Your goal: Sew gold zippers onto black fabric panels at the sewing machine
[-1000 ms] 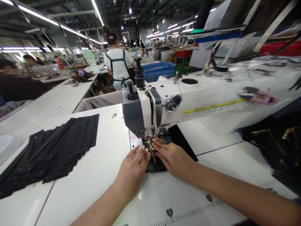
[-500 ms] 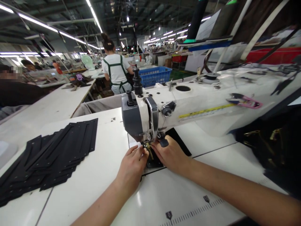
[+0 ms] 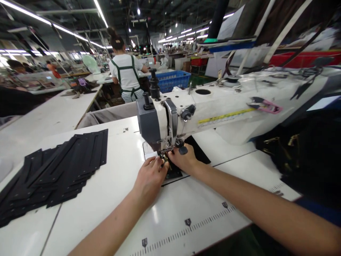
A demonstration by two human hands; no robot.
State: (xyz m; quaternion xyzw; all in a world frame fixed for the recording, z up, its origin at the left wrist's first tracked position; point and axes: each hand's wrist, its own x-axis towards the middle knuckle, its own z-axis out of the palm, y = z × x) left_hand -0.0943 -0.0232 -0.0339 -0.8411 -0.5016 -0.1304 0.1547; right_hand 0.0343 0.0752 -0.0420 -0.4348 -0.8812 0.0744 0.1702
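A black fabric piece (image 3: 199, 151) lies under the needle area of a white sewing machine (image 3: 226, 106). Gold zipper teeth (image 3: 167, 165) show on it between my hands. My left hand (image 3: 149, 177) is closed at the piece's left edge, thumb and bent fingers pinched together beside the presser foot. From the right, my right hand (image 3: 185, 159) holds the piece, fingers together and pressed close to the needle; the machine's head partly hides its fingertips. A small white patch (image 3: 151, 155) shows just behind my left fingers.
A fanned stack of black strips (image 3: 77, 163) lies left on the white table (image 3: 106, 220). Dark pieces with gold zippers (image 3: 306, 156) are heaped at right. Pink-handled snippers (image 3: 269, 106) rest on the machine arm. A person (image 3: 126, 71) stands beyond, near a blue basket (image 3: 173, 80).
The view has shifted, so the machine and stack appear slightly higher and farther left. Both hands stay at the needle, holding the black fabric piece; the right hand looks slightly closer to the left.
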